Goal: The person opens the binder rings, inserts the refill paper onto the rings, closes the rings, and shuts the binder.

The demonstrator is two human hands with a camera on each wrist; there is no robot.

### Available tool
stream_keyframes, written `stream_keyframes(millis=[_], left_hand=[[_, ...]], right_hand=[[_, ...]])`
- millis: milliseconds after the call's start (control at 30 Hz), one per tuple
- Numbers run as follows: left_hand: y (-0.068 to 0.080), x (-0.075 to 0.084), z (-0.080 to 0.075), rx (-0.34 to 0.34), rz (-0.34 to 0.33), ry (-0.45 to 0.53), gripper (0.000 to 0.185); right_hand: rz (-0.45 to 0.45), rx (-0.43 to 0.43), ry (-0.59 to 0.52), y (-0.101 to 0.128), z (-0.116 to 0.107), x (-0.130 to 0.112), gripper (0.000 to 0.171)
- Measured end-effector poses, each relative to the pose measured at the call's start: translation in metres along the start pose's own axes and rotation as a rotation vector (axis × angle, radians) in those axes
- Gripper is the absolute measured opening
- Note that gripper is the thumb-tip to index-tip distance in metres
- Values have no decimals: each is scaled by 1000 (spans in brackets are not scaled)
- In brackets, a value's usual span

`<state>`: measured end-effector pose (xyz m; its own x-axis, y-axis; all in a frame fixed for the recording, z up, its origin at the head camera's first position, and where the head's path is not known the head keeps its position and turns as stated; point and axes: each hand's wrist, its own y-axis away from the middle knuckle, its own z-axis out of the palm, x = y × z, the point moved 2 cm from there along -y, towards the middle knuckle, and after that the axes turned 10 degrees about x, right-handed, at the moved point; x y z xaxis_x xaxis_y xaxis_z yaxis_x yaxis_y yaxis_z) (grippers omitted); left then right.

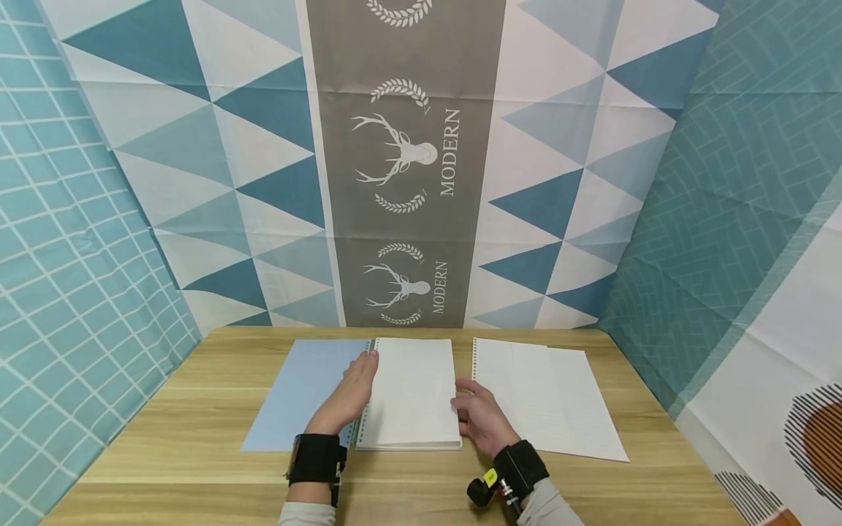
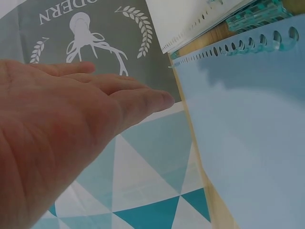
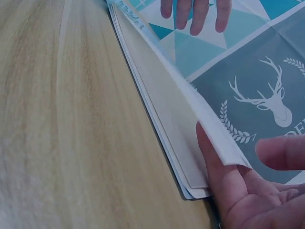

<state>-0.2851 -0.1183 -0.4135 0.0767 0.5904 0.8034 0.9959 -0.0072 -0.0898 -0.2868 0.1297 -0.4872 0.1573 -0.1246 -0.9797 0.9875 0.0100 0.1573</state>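
A spiral notebook lies spread out, its white pages (image 1: 413,391) on the right and a plain blue cover (image 1: 305,391) on the left. Along the teal binding (image 2: 257,16), my left hand (image 1: 349,391) hovers with straight fingers; whether it touches the notebook is unclear. At the pages' right edge is my right hand (image 1: 483,416). In the right wrist view, one of its fingers (image 3: 217,162) is slipped beneath a lifted top page (image 3: 190,105), while the thumb (image 3: 281,152) stays apart above that page. More pages (image 3: 157,124) lie underneath.
White loose sheets (image 1: 559,402), overlapping and with punched holes down the left side, lie right of the notebook. Everything rests on a wooden table (image 1: 197,467). Patterned cloth (image 1: 401,161) hangs behind the table and along both sides.
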Motion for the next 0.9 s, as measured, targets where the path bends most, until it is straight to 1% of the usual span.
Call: stream_keyframes(millis=[100,233,367,567,733,900], left_hand=[[-1,0,0,2,0,-9,82],[-2,-1,1,5,-10,-14,82],[-2,-1,1,5,-19,-18,84],[-3,0,0,3,-19,-7,84],[-3,0,0,3,-20,4,81],[-3,1,0,8,-16,14,77]], right_hand=[[2,-19,12,1,0,1,65],[4,-21,21,2,0,0,67],[1,3,37,1,0,-2,70],[-32,46,69,1,2,-7,73],[-56,61,93,2,4,-10,74],[-59,64,99,3,4,-10,74]])
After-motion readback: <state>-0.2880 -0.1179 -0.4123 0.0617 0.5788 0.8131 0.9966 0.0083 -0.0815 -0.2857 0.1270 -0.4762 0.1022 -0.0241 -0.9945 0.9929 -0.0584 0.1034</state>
